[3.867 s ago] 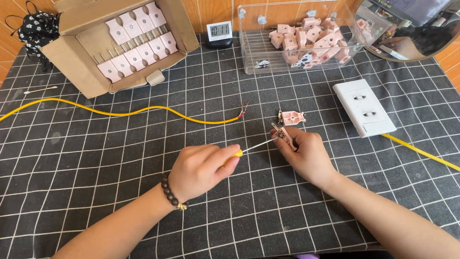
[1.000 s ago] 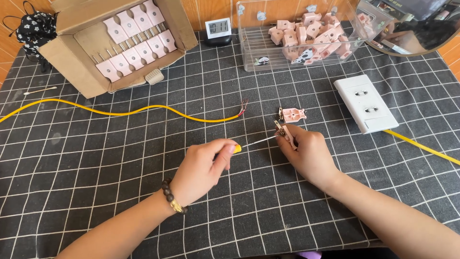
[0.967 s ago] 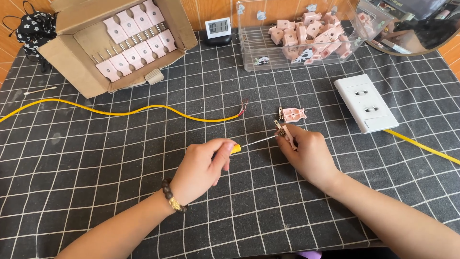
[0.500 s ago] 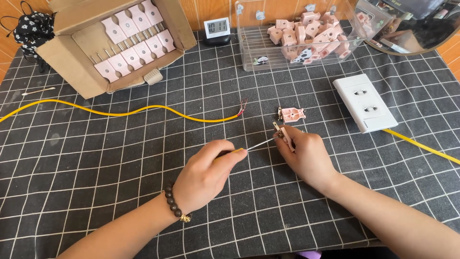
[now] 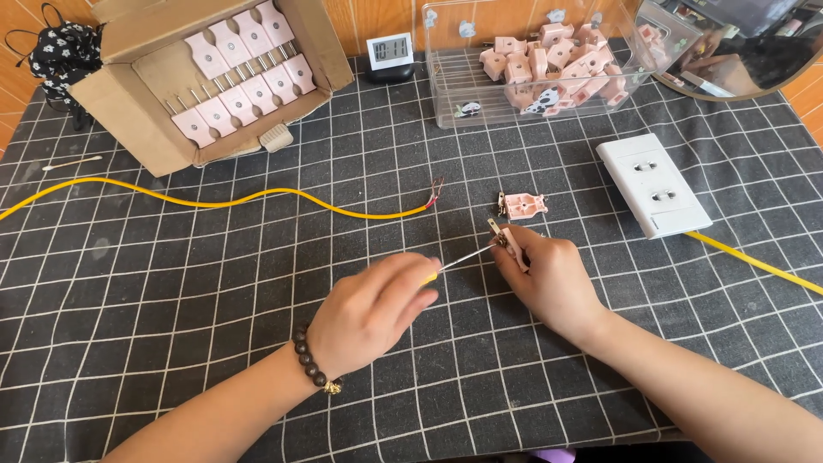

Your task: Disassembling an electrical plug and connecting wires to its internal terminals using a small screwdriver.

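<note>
My left hand (image 5: 375, 307) grips a screwdriver (image 5: 463, 260) with a yellow handle; its thin metal shaft points right into a small pink plug part (image 5: 508, 239) with metal prongs. My right hand (image 5: 553, 279) pinches that part just above the table. A second pink plug half (image 5: 524, 205) lies flat on the black grid cloth just beyond my right hand. A yellow cable (image 5: 231, 202) with bared red wire ends (image 5: 435, 194) runs in from the left and stops short of the plug half.
A cardboard box (image 5: 201, 77) of pink plugs stands at the back left. A clear plastic bin (image 5: 540, 64) with several pink parts is at the back, a small digital clock (image 5: 390, 55) beside it. A white wall socket (image 5: 653, 184) lies right, another yellow cable (image 5: 759, 264) behind it.
My left hand has turned on the screwdriver handle, its fingers shifting over it, while the tip stays at the plug part. My right hand has held still.
</note>
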